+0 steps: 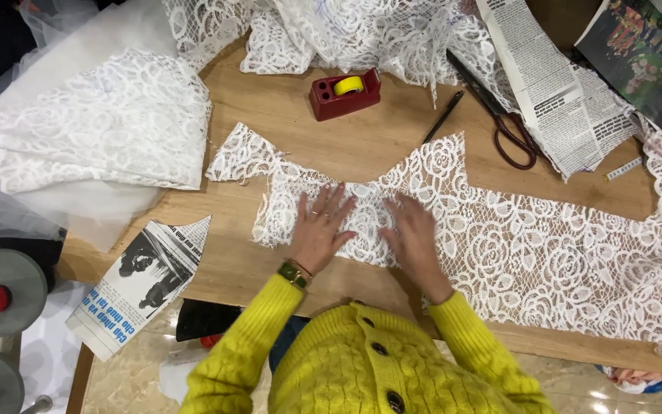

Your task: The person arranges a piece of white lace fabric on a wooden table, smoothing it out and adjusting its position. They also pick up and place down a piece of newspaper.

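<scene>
Both hands lie flat, fingers spread, on the cut piece of white rose-patterned lace at centre frame: left hand and right hand close together, holding nothing. The lace stretches rightward across the pale wooden desk. A red tape dispenser and dark-handled scissors sit above; newspaper overhangs lower left.

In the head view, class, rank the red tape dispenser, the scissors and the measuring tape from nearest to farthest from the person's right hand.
From the right hand, flat on the white lace:
1. Red tape dispenser, up and to its left.
2. Scissors, up and to its right.
3. Measuring tape, far right.
</scene>
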